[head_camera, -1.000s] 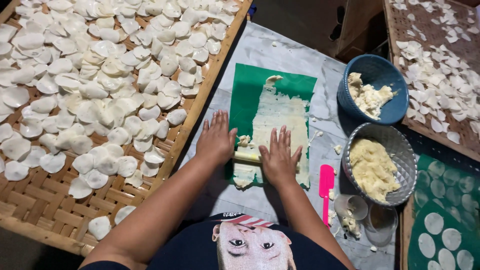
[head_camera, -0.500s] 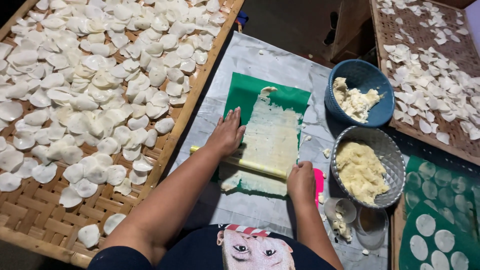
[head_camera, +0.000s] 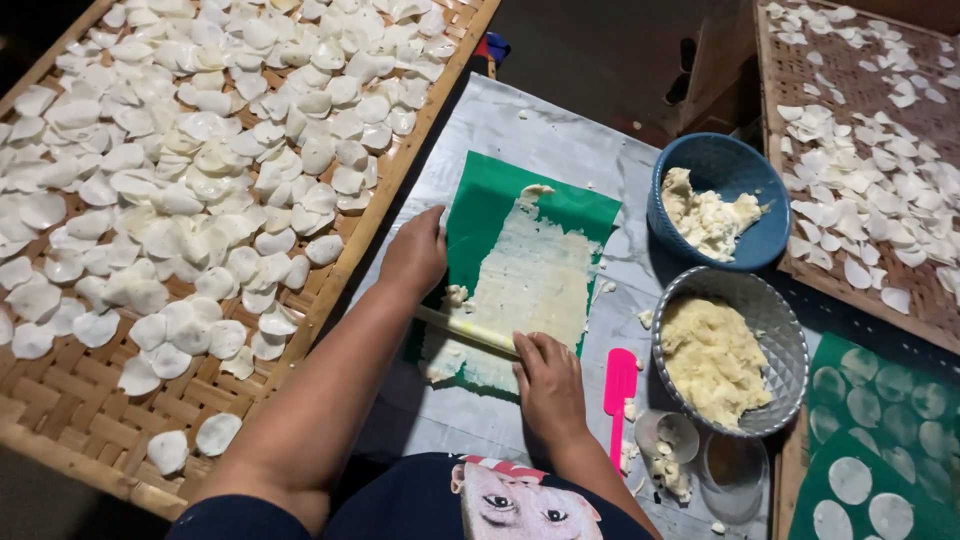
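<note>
— Where are your hands right now?

— Your left hand (head_camera: 415, 255) lies at the far-left end of the thin rolling stick (head_camera: 470, 330), fingers curled down over it at the edge of the green mat (head_camera: 500, 195). Your right hand (head_camera: 548, 385) presses on the stick's near-right end, fingers bent over it. Neither is a tight fist; whether they grip the stick or only press on it, I cannot tell.

— And the dough?

— The flattened dough sheet (head_camera: 535, 280) is spread pale and thin down the middle of the green mat, and the stick lies slantwise across its near part. The mat lies on a grey sheet (head_camera: 530, 130).

— What else is around you?

— To your right, a blue bowl (head_camera: 735, 170) holds lumps of dough, and nearer you a silver bowl (head_camera: 785, 340) holds a larger yellowish mass. A pink spatula (head_camera: 620, 385) lies just beside your right hand. On your left, a woven bamboo tray (head_camera: 70, 440) is covered with white dough rounds (head_camera: 200, 180); another such tray (head_camera: 900, 330) sits at the far right.
</note>
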